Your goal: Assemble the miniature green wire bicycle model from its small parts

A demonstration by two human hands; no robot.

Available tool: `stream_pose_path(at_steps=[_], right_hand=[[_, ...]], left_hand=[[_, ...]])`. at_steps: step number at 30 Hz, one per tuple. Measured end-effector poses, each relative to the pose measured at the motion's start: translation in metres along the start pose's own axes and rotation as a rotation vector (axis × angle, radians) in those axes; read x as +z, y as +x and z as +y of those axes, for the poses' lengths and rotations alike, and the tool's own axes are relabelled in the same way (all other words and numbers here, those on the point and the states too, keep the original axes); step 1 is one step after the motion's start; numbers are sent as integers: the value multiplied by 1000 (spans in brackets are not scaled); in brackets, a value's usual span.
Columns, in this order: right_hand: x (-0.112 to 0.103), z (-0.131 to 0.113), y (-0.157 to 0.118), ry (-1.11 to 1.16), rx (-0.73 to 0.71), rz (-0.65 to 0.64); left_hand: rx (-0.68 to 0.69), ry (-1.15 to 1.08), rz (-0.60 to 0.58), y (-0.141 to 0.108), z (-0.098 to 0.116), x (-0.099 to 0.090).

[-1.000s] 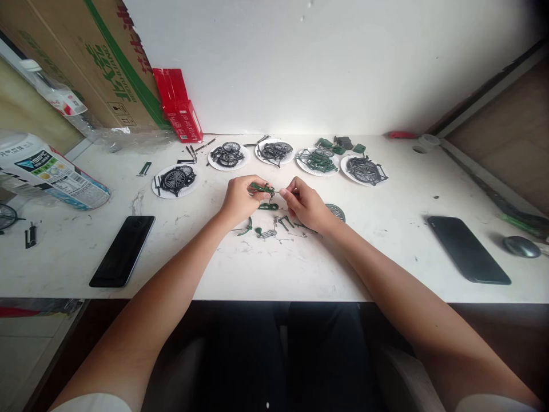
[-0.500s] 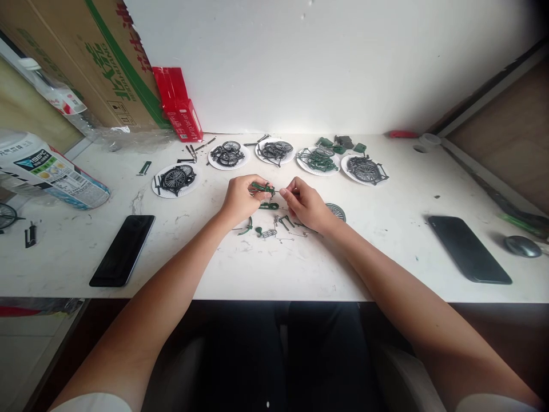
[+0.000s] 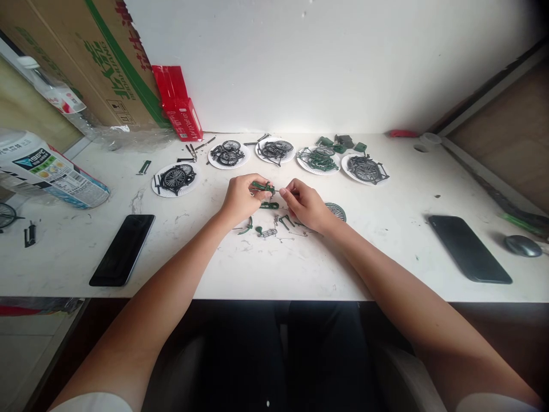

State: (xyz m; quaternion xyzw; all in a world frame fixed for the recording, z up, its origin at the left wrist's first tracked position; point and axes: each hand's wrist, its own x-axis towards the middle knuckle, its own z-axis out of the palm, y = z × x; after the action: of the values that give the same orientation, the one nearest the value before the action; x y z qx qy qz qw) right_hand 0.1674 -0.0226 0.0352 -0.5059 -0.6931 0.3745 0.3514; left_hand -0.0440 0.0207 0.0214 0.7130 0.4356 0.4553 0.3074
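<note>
My left hand pinches a small green model bicycle part above the table. Facing it, my right hand is closed at the fingertips on a thin dark rod-like piece that reaches toward the green part; whether the two are joined I cannot tell. Below the hands lie a green elongated part, a green curved piece, a small silver rack-like part and several thin wires. A spoked wheel shows partly behind my right wrist.
Behind the hands, several white plates hold small bicycle parts. A phone lies left, a dark flat slab and a mouse right. A large bottle, a red box and a carton stand at the left.
</note>
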Motion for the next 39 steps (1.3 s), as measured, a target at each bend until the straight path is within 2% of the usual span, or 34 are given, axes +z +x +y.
stream_pose_path(at_steps=[13, 39], right_hand=[[1, 2, 1, -113, -67, -14], [1, -3, -1, -136, -57, -22]], left_hand=[[-3, 0, -5, 0, 3, 0], [17, 32, -21, 0, 2, -1]])
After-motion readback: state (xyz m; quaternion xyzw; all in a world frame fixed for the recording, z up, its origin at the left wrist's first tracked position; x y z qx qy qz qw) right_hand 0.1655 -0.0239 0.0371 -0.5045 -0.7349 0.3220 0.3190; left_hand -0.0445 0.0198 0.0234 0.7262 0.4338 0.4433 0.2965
